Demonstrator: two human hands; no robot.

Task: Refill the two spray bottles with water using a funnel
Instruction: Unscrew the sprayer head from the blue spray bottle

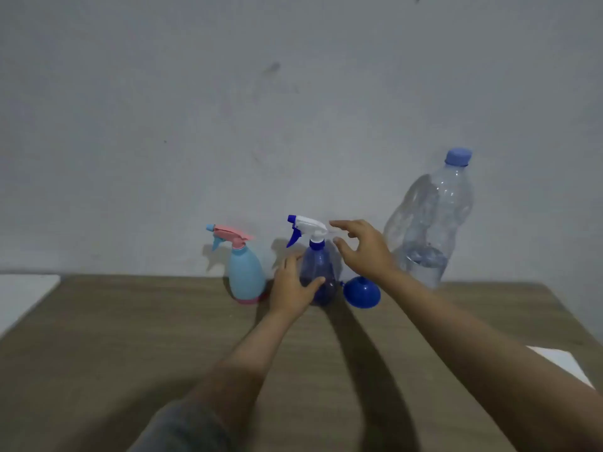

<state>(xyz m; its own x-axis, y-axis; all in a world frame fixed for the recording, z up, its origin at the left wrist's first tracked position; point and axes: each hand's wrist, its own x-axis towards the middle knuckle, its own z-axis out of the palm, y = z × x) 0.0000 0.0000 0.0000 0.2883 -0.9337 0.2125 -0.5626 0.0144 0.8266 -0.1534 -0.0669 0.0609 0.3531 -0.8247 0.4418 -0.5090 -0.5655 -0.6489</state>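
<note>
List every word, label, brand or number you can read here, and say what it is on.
None can be read.
Dark blue spray bottle: no print visible.
Light blue spray bottle: no print visible.
Large water bottle: clear, no label showing.
Funnel: plain blue.

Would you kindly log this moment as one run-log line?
left hand: grips blue sprayer | right hand: open beside its trigger head | funnel: on table | water bottle: capped

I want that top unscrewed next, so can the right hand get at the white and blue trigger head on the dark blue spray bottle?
Probably yes: the right hand hovers open beside the trigger head, nothing between them.
</note>
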